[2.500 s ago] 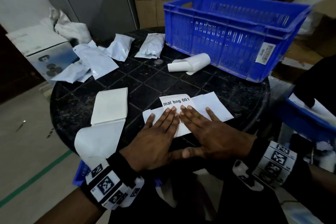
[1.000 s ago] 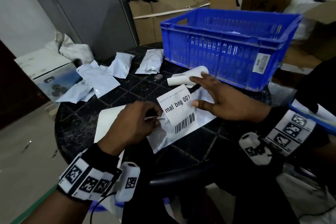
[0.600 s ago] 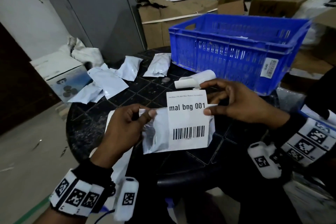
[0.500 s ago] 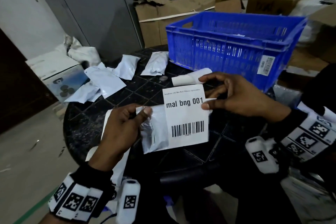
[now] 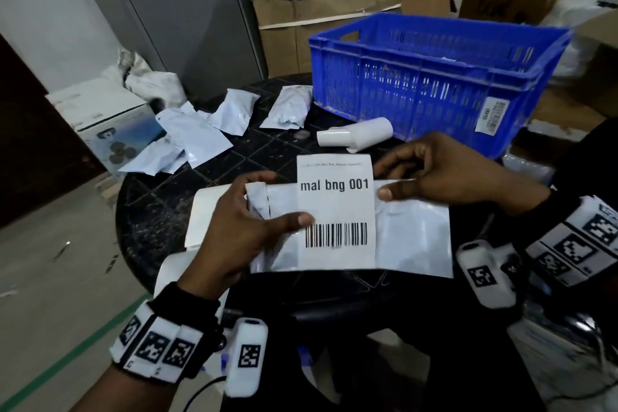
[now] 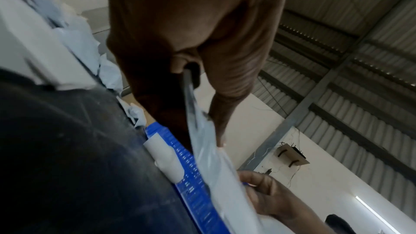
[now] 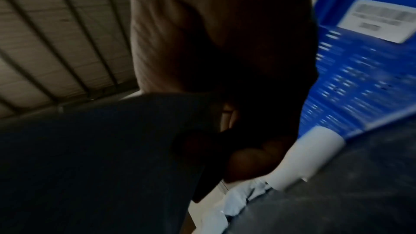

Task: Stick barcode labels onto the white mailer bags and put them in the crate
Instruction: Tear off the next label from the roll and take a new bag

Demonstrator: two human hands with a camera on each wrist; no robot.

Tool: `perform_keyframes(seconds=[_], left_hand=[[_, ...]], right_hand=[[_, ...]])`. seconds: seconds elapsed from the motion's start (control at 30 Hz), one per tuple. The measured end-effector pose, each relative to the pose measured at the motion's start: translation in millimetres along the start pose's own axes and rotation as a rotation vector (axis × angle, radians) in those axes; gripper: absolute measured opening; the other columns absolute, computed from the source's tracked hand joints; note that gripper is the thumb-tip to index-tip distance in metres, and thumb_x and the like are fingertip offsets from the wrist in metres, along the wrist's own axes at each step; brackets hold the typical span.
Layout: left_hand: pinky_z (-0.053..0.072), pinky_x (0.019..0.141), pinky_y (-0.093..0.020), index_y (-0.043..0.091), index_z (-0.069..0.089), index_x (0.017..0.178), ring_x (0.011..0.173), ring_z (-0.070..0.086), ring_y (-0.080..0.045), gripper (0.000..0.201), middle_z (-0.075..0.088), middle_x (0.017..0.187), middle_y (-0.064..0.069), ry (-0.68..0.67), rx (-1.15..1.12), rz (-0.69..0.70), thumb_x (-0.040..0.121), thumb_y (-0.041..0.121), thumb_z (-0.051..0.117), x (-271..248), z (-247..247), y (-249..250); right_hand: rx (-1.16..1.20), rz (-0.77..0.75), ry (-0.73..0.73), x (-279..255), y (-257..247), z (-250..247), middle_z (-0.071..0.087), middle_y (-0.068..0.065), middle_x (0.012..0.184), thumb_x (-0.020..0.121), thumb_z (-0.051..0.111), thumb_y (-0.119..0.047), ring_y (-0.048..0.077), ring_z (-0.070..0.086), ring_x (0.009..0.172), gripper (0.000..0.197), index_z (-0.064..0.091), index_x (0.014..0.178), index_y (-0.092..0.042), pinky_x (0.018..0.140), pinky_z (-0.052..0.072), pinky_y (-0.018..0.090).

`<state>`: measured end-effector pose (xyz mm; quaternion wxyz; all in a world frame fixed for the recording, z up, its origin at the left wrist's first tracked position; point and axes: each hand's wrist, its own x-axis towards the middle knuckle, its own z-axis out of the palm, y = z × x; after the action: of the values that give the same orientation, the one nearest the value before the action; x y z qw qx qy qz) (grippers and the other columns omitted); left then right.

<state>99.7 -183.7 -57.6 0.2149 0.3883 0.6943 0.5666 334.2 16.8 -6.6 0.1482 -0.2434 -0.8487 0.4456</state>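
Note:
A white mailer bag [image 5: 413,237] is held up above the black round table [image 5: 157,211], facing me. On its front sits a barcode label [image 5: 336,207] printed "mal bng 001". My left hand [image 5: 254,227] pinches the bag's left end, thumb beside the barcode. My right hand [image 5: 431,174] pinches the bag's upper edge just right of the label. The left wrist view shows the bag [image 6: 216,163] edge-on between thumb and fingers. The blue crate [image 5: 431,84] stands on the table behind the hands. In the right wrist view the hand is dark and the crate [image 7: 364,77] is close.
Several unlabelled white mailer bags [image 5: 200,134] lie at the table's back left. A roll of labels [image 5: 357,135] lies in front of the crate. White backing sheets [image 5: 197,227] lie under my left hand. Cardboard boxes [image 5: 321,13] and a grey cabinet [image 5: 174,10] stand behind.
Both hands had pressed the label flat on the table; since then they have lifted the labelled bag off the table and hold it up, now closer to me.

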Motion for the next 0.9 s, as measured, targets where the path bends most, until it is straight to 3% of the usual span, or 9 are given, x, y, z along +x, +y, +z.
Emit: perform_keyframes(seconds=[0.17, 0.27, 0.37, 0.5, 0.6, 0.67, 0.77, 0.83, 0.9], left_hand=[[0.048, 0.097, -0.031, 0.029, 0.049, 0.140, 0.121, 0.059, -0.014, 0.090, 0.060, 0.126, 0.013, -0.103, 0.398, -0.146, 0.065, 0.048, 0.093, -14, 10, -23], [0.042, 0.109, -0.036, 0.031, 0.030, 0.156, 0.139, 0.045, -0.021, 0.101, 0.049, 0.151, 0.003, -0.111, 0.765, 0.106, 0.074, 0.064, 0.079, -32, 19, -25], [0.008, 0.128, -0.033, 0.024, 0.012, 0.164, 0.158, -0.003, -0.013, 0.103, 0.004, 0.173, 0.002, -0.412, 0.886, 0.395, 0.087, 0.079, 0.050, -43, 45, -8], [-0.007, 0.127, -0.048, 0.015, -0.022, 0.160, 0.150, -0.035, -0.012, 0.122, -0.035, 0.164, -0.001, -0.806, 1.087, 0.294, 0.073, 0.094, 0.013, -48, 66, -23], [-0.011, 0.124, -0.055, 0.012, -0.028, 0.156, 0.148, -0.039, -0.015, 0.127, -0.039, 0.162, -0.005, -0.811, 1.186, 0.252, 0.070, 0.097, 0.010, -53, 70, -32], [-0.015, 0.123, -0.056, 0.010, -0.026, 0.157, 0.148, -0.039, -0.016, 0.129, -0.038, 0.162, -0.006, -0.807, 1.198, 0.235, 0.067, 0.097, 0.005, -56, 74, -32], [-0.014, 0.123, -0.059, 0.008, -0.020, 0.159, 0.151, -0.035, -0.019, 0.136, -0.033, 0.165, -0.009, -0.747, 1.182, 0.275, 0.061, 0.100, -0.004, -58, 75, -35], [-0.001, 0.122, -0.068, 0.001, -0.008, 0.161, 0.155, -0.021, -0.028, 0.127, -0.021, 0.167, -0.017, -0.713, 1.212, 0.351, 0.073, 0.088, 0.018, -59, 73, -43], [0.023, 0.115, -0.073, -0.006, 0.015, 0.159, 0.157, 0.005, -0.038, 0.115, 0.004, 0.168, -0.026, -0.643, 1.259, 0.441, 0.077, 0.068, 0.049, -64, 73, -53]], right_hand=[[0.036, 0.181, -0.152, 11, 49, 17, 0.079, 0.009, 0.086, 0.077, 0.088, -0.008, 0.007, 0.065, 0.072, 0.035, 0.076, 0.109, -0.013, 0.067, 0.050, 0.017], [-0.004, 0.226, -0.212, 13, 73, 33, 0.079, 0.007, 0.082, 0.076, 0.090, -0.008, 0.005, 0.066, 0.069, 0.039, 0.073, 0.111, -0.010, 0.066, 0.049, 0.018], [-0.037, 0.249, -0.209, 14, 84, 42, 0.078, 0.003, 0.076, 0.074, 0.092, -0.011, 0.004, 0.065, 0.063, 0.048, 0.069, 0.116, -0.012, 0.063, 0.049, 0.017], [-0.236, 0.225, -0.154, 15, 76, 42, 0.079, -0.003, 0.079, 0.072, 0.095, -0.024, 0.002, 0.069, 0.067, 0.064, 0.064, 0.127, -0.018, 0.065, 0.050, 0.016], [-0.654, 0.164, -0.042, -1, 62, 37, 0.076, -0.010, 0.104, 0.075, 0.086, -0.051, 0.008, 0.069, 0.096, 0.068, 0.061, 0.134, -0.028, 0.082, 0.050, 0.027], [-0.857, -0.003, 0.111, -21, 51, 44, 0.068, -0.005, 0.130, 0.084, 0.062, -0.068, 0.021, 0.058, 0.122, 0.069, 0.057, 0.140, -0.028, 0.095, 0.050, 0.038], [-0.780, -0.137, 0.156, -56, 39, 85, 0.049, 0.000, 0.156, 0.092, 0.029, -0.077, 0.029, 0.033, 0.151, 0.086, 0.047, 0.152, -0.019, 0.111, 0.041, 0.057], [-0.790, -0.116, 0.040, -78, 50, 119, 0.028, 0.003, 0.168, 0.095, 0.022, -0.080, 0.033, 0.007, 0.159, 0.093, 0.032, 0.160, -0.014, 0.119, 0.026, 0.066], [-0.846, -0.141, 0.006, -98, 67, 141, 0.021, 0.009, 0.170, 0.093, 0.018, -0.086, 0.041, 0.003, 0.158, 0.105, 0.030, 0.160, -0.006, 0.116, 0.019, 0.075]])
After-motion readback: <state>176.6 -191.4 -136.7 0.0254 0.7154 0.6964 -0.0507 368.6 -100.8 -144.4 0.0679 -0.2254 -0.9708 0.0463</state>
